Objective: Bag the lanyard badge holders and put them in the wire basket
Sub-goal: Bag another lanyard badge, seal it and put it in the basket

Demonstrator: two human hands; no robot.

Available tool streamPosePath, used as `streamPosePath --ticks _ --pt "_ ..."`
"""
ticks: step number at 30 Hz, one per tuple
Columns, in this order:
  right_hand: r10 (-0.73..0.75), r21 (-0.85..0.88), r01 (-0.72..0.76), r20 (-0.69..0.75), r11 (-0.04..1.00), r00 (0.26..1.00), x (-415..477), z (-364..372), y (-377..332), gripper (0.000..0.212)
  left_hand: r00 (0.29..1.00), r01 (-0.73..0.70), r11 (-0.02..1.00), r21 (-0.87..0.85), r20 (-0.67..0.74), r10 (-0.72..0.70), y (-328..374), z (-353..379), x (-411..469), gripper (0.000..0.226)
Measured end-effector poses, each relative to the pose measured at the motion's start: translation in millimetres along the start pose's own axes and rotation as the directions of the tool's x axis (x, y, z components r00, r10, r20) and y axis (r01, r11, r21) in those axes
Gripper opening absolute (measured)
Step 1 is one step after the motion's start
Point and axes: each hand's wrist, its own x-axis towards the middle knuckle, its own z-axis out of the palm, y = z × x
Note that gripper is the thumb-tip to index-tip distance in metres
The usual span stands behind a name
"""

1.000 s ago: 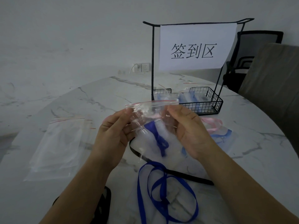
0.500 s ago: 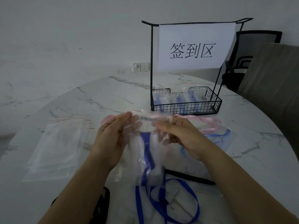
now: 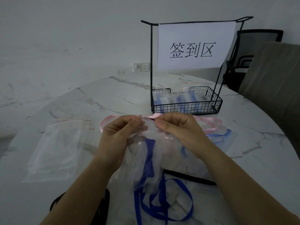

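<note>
Sealing the zip bag [image 3: 146,153] is the step in hand, I reckon. The left grip [image 3: 118,137] and right grip [image 3: 180,129] both pinch its top edge, close together, just above the counter [image 3: 81,103]. — A

Contents? — B

One blue lanyard [image 3: 150,153] shows through the film, running down the middle. The badge holder itself is hard to make out, clear plastic on clear plastic. The bag is in front of the wire basket [image 3: 186,106], not in it. — A

Seal state? — B

Can't tell, the strip is hidden under the fingers. Advice: anchor one end with one grip and run the other thumb and finger along the strip to the far corner, pressing flat. Squeeze the air out first or it packs bulky. — A

Snags? — B

The bag's lower end overlaps a loose blue ribbon [image 3: 178,200] on the counter. A pink lanyard [image 3: 212,125] lies just behind the grips. Check nothing crosses the mouth or the zip won't close. The film looks thin and crumpled, so pull it taut but don't yank. — A

Basket room? — B

Several bagged holders [image 3: 178,100] lie in it side by side. Looks like there's space on top. A stack of spare bags [image 3: 55,150] sits on the left for the rest. — A
</note>
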Motion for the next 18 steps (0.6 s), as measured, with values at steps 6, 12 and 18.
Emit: streamPosePath --ticks 6,12,18 --pt "-0.006 -0.084 0.006 -0.004 0.996 1.000 1.0 -1.2 5.7 0.007 0.999 -0.050 0.988 0.144 0.024 0.047 -2.6 3.3 -2.4 0.026" --pt "-0.028 -0.112 0.034 0.056 0.993 0.998 -1.9 1.3 4.5 0.010 0.998 -0.061 0.972 0.227 0.035 0.054 -2.8 7.0 -3.2 0.033" --pt "-0.003 -0.177 0.012 0.054 0.984 0.999 -1.0 3.8 3.5 0.009 0.986 -0.164 0.931 0.327 0.092 0.141 -2.2 8.4 -4.6 0.042"
